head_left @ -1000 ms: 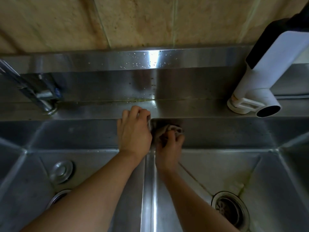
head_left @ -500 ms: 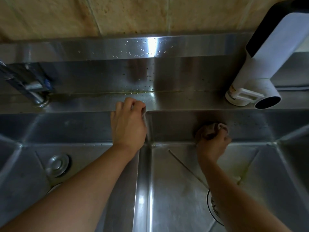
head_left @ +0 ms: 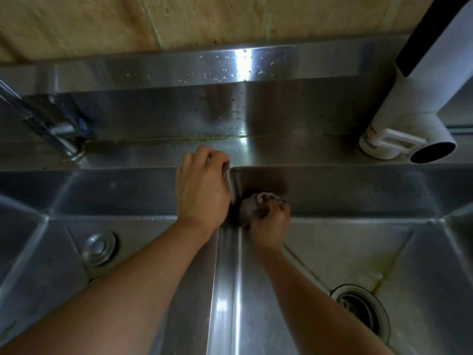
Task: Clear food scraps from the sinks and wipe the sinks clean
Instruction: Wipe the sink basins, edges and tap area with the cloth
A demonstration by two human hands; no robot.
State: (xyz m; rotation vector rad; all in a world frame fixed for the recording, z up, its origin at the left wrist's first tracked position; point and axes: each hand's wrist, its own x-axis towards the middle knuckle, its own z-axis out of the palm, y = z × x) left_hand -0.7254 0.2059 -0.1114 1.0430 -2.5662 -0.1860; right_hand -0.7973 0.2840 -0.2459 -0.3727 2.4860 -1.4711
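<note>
Head view: looking down onto a double stainless steel sink set against a tiled wall.
Wall [head_left: 230, 19]: beige tiles, mottled and stained, with greenish grout lines.
Backsplash [head_left: 179, 67]: a brushed steel band, beaded with water droplets around a bright glare.
Ledge [head_left: 294, 152]: a flat steel strip behind the basins, with a thin yellow-green grime line along its back seam.
Right sink [head_left: 358, 242]: a square steel basin, its floor dull and streaked with yellowish residue (heaviest along the creases running to the drain).
Left sink [head_left: 64, 201]: a matching basin, darker, with a round metal stopper [head_left: 100, 248] lying on its floor.
Divider [head_left: 227, 290]: a shiny steel wall between the basins.
White faucet [head_left: 419, 98]: a smooth plastic body with a black strip, standing on the ledge at right, its round spout open towards the camera.
Metal faucet [head_left: 48, 124]: chrome, angled, at the left end of the ledge.
Drain [head_left: 361, 308]: a round ringed strainer in the right sink; what it holds cannot be told.
Left hand [head_left: 202, 190]: fingers curled over the top of the divider where it meets the ledge, gripping the edge.
Right hand [head_left: 268, 224]: clamped on the cloth, in the back left corner of the right sink.
Cloth [head_left: 253, 204]: a greyish, crumpled wad pressed into that corner, just beside the left hand.
</note>
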